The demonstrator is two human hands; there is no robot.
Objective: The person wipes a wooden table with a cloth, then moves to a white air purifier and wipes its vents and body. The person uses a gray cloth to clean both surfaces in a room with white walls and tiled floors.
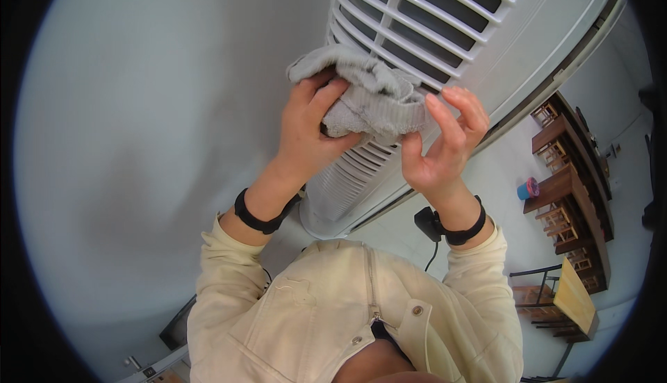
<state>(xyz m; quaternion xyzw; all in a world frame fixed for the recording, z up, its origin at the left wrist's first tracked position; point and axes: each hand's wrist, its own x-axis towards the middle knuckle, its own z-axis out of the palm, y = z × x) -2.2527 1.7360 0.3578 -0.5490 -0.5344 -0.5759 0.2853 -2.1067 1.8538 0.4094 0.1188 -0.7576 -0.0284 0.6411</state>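
Note:
My left hand [307, 117] is shut on a bunched grey terry cloth [380, 104], with the thumb below and the fingers around its left side. At the cloth's right edge is my right hand [443, 146], its fingers curled and apart. Its thumb and index fingertips are at that edge; whether they touch it I cannot tell. Behind the cloth stands a tall white floor-standing air conditioner [516, 52], with slatted louvres [417, 23] at the top and a finer vent grille [359, 169] lower down. The cloth hides part of its front.
A pale wall [130, 96] rises on the left. Off to the right are dark wooden tables [560, 185] with wooden stools [555, 221], a blue and pink bucket [528, 189] and a yellow-topped folding table [576, 297]. A black device [428, 224] with a cable is by my right wrist.

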